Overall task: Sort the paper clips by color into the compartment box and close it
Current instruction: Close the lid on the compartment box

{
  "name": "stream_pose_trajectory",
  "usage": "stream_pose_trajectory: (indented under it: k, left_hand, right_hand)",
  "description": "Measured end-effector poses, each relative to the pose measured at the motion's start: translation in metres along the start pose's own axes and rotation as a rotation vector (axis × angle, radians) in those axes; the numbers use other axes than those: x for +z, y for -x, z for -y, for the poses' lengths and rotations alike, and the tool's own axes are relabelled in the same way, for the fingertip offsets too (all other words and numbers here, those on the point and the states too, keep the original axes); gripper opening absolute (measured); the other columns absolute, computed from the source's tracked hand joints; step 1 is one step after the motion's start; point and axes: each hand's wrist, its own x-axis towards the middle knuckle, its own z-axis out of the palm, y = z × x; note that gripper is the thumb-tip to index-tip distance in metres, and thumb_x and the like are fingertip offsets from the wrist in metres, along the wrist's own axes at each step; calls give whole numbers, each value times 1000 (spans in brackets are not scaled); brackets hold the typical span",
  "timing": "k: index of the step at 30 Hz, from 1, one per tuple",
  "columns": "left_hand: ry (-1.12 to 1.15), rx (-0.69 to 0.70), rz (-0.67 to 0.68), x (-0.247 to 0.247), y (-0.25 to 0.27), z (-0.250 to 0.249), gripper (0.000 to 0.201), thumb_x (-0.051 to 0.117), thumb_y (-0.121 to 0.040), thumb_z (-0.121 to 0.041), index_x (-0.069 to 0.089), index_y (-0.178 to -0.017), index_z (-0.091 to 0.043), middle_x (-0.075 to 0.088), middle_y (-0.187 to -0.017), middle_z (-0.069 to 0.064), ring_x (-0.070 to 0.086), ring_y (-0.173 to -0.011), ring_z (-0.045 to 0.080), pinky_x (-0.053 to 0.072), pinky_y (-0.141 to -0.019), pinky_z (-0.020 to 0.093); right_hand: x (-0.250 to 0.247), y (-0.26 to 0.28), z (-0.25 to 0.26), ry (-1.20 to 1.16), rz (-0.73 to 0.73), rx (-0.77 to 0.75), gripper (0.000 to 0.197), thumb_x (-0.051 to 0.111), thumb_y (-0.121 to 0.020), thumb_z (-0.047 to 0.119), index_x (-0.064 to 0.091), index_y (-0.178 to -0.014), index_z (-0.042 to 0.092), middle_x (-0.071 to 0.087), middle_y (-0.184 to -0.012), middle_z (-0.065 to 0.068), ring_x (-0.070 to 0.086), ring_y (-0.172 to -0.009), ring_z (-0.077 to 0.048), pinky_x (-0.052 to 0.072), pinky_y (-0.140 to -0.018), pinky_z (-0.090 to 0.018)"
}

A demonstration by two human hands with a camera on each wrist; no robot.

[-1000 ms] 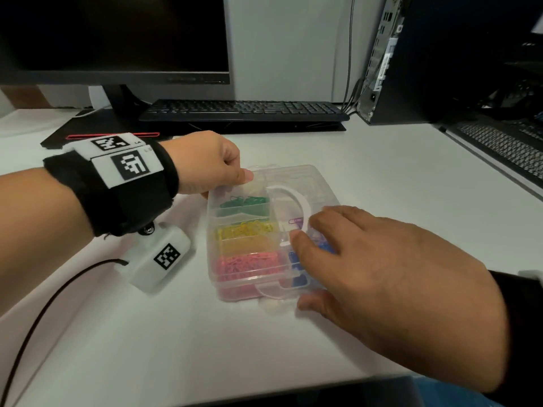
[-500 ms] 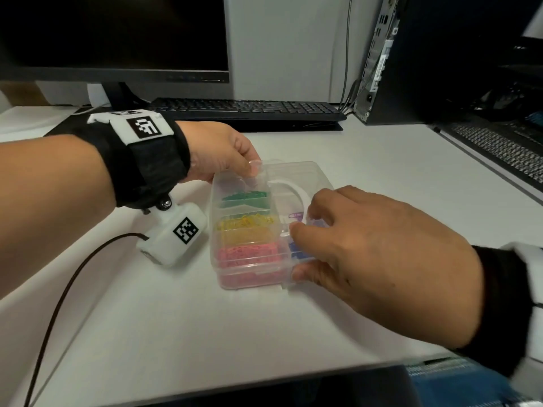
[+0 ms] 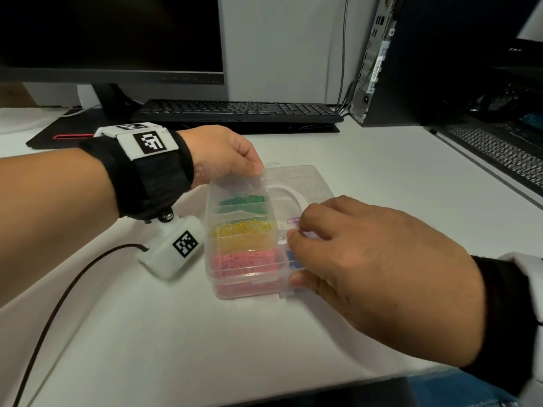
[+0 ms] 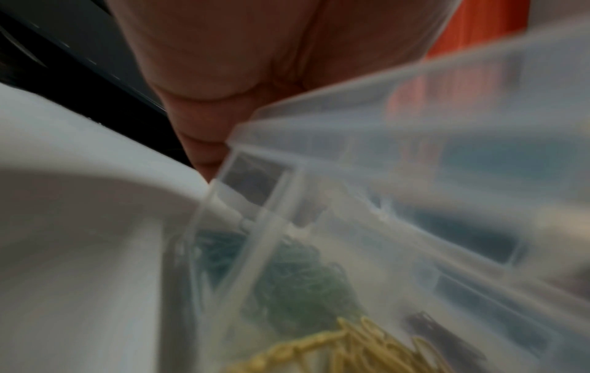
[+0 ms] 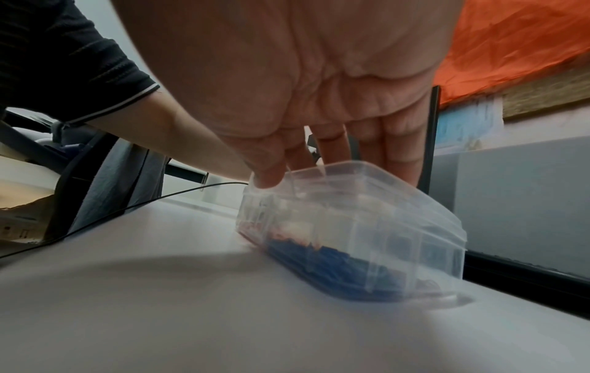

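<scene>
While the clear compartment box sits on the white desk in front of you, both of your hands are on it. Your left hand has its fingers curled at the far left corner of the box, thumb on the lid; the left wrist view shows a fingertip against the lid's corner, with a gap between lid and box wall there. Your right hand lies over the near right part of the box, fingers bent down onto the lid and thumb against the near wall, so it holds the box between them; the right wrist view shows the fingertips resting on the lid's top edge.

Through the clear plastic, sorted paper clips show by colour: green clips in the far left compartment, yellow clips in the middle left, pink clips in the near left, blue clips near right beside your fingers, and one purple clip just beyond your index finger.

Behind the box stand a dark monitor, a black keyboard and a computer tower. A second keyboard lies at the right edge.
</scene>
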Motion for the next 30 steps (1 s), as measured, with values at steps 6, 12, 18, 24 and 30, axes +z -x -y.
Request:
stream_pose_trajectory:
  k: [6,12,18,24,30]
  left_hand:
    - [26,2,-37,3,-1,1,3,69,-85,-8,71,-83,-7,71,-79,7,65,-73,18,54,-73,28]
    - [82,-26,-42,6,-2,1,4,66,-87,-6,68,-84,-5,69,-73,5,63,-58,11,53,-53,19]
    - [55,-29,-20,7,-6,0,16,70,-85,-17,71,-85,-1,69,-75,8,60,-64,18,50,-66,26]
    - [-127,-10,75,6,-11,-9,26,77,-78,-36,73,-72,-11,69,-68,5,58,-64,20,52,-75,40]
    - [-234,-8,89,7,-15,-15,27,74,-81,-36,67,-65,-14,56,-64,5,49,-60,21,43,-64,33]
  right_hand:
    - [1,-2,1,19,19,-26,23,76,-77,29,69,-96,17,64,-91,-4,61,-74,-31,54,-49,-41]
    - [2,-3,1,38,16,-46,31,81,-71,27,70,-98,15,64,-88,-6,63,-71,-32,54,-46,-40]
    - [4,2,1,31,-21,-3,37,72,-78,34,67,-109,15,69,-98,-5,67,-86,-33,56,-50,-40]
    - [-4,2,-4,-40,80,12,49,40,-86,58,57,-116,24,67,-112,-2,63,-104,-33,58,-74,-47]
    - [-3,9,-1,-116,139,174,60,34,-81,66,53,-126,30,65,-123,1,61,-116,-33,60,-69,-45]
